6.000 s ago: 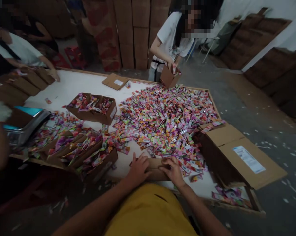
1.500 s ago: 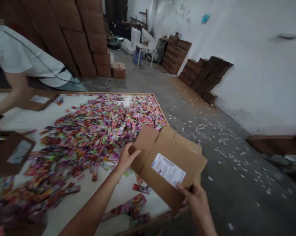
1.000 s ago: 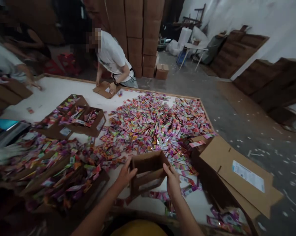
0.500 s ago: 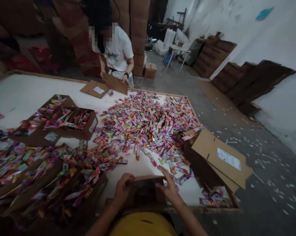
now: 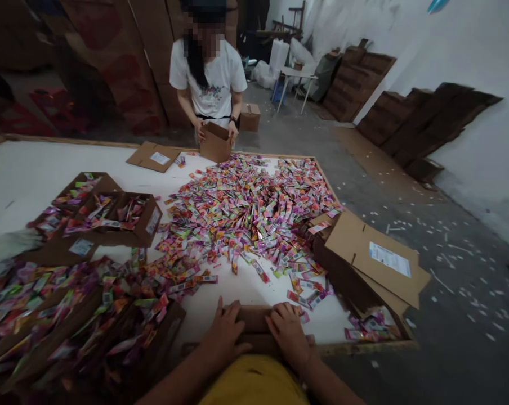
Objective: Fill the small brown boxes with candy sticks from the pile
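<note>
My left hand (image 5: 226, 333) and my right hand (image 5: 287, 333) press side by side on a small brown cardboard box (image 5: 254, 318) at the near edge of the white table (image 5: 35, 169). Fingers of both hands curl over the box's top, and most of the box is hidden under them. A wide heap of colourful candy packets (image 5: 250, 211) lies just beyond the box. Loose packets (image 5: 299, 297) lie right of my right hand.
Open boxes filled with packets (image 5: 111, 211) stand left, more overflowing boxes (image 5: 68, 326) near left. A stack of flat cartons with a label (image 5: 375, 256) rests at the table's right corner. Across the table a person in a white shirt (image 5: 210, 79) holds a box (image 5: 215, 142). Flat carton (image 5: 153, 156) beside.
The box I held open above the table has come down to the near edge and my hands now press on top of it. The person opposite stood up with a folded box.
</note>
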The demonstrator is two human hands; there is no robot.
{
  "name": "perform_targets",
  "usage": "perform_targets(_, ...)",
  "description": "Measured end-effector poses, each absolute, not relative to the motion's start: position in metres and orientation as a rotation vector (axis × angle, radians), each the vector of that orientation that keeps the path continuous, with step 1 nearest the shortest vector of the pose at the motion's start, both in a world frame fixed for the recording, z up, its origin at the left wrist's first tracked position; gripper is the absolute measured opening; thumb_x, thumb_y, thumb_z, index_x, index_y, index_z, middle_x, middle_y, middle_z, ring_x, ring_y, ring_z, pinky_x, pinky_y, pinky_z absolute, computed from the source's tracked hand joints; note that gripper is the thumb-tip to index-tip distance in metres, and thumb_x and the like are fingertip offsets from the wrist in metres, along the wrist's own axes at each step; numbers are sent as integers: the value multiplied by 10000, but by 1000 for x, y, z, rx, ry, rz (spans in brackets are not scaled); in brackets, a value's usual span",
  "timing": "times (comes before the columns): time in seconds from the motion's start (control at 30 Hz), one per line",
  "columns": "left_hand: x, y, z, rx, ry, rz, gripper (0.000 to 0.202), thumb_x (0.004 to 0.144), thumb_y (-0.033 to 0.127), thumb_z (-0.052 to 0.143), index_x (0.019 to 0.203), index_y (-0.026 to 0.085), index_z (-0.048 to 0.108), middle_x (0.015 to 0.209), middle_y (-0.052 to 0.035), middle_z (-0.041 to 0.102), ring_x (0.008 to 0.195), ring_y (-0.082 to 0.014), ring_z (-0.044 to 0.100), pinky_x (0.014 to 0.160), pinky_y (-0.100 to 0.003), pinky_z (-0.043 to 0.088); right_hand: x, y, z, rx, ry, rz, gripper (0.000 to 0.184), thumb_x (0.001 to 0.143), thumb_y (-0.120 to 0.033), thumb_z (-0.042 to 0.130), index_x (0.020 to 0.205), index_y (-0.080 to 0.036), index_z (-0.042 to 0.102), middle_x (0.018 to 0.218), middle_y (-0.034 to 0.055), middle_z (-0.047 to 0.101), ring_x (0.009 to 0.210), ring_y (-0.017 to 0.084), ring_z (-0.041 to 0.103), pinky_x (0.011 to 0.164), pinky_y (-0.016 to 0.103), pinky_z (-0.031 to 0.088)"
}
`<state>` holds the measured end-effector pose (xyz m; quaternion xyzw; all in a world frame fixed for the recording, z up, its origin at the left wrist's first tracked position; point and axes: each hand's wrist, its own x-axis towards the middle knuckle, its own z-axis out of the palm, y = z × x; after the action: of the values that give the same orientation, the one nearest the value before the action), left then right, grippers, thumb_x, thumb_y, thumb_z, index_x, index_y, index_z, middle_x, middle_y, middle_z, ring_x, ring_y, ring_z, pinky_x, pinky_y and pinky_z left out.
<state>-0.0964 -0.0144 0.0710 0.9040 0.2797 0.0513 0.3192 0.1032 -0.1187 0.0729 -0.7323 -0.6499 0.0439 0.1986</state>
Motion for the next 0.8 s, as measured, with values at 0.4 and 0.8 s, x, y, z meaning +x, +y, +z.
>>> perform_targets(0.4,-85,-27,43,2478,781,247,165,846,128,545,878,232,669,1337,-103,583,1310,-322,466,1124,-732,-20,106,-133,52,-1941,-1827,83,228,898,-229,575,1038,-367,691,1005,20,675,940,252,551,894,500,357)
perform_targets(0.8,-57,1,62,2366,808,-298,1047,578,361,830,1482,407,305,1597,-189,191,1379,-485,314,1055,-688,252,192,-22,36,-1735,-1493,997,224,875,-355,575,810,-244,759,806,42,667,810,195,616,778,357,493)
